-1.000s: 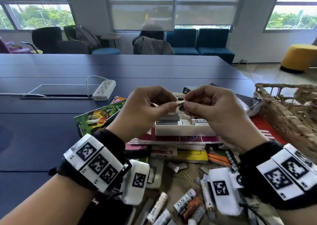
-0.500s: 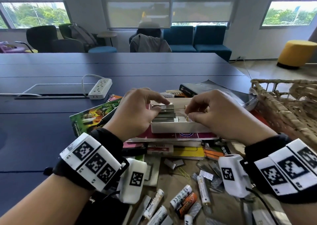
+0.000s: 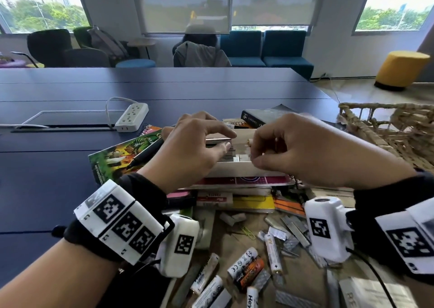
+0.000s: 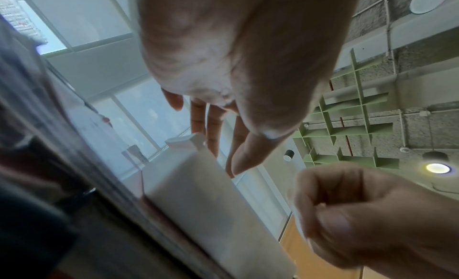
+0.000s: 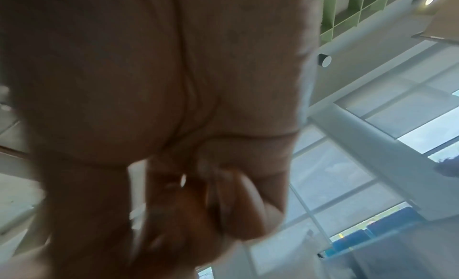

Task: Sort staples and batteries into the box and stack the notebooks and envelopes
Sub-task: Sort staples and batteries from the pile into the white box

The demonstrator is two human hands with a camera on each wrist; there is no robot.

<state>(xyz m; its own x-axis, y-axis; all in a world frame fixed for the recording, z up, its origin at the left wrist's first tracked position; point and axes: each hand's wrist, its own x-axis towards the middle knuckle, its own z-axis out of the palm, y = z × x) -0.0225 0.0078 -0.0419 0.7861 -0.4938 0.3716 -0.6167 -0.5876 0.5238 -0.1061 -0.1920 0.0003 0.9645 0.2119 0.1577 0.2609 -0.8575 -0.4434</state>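
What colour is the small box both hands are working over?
White; the box shows best in the head view, resting on a maroon notebook.

Blurred right hand (image 5: pixel 159 110), fingers (image 5: pixel 248 204) curled.

The box (image 3: pixel 244 169) sits on a stack of notebooks (image 3: pixel 237 185) in the middle of the table (image 3: pixel 164 91). Staples (image 3: pixel 231 153) lie in its left part. Batteries (image 3: pixel 246 269) lie in front. Basket (image 3: pixel 389 129) on the right, power strip (image 3: pixel 131 117) behind-left.
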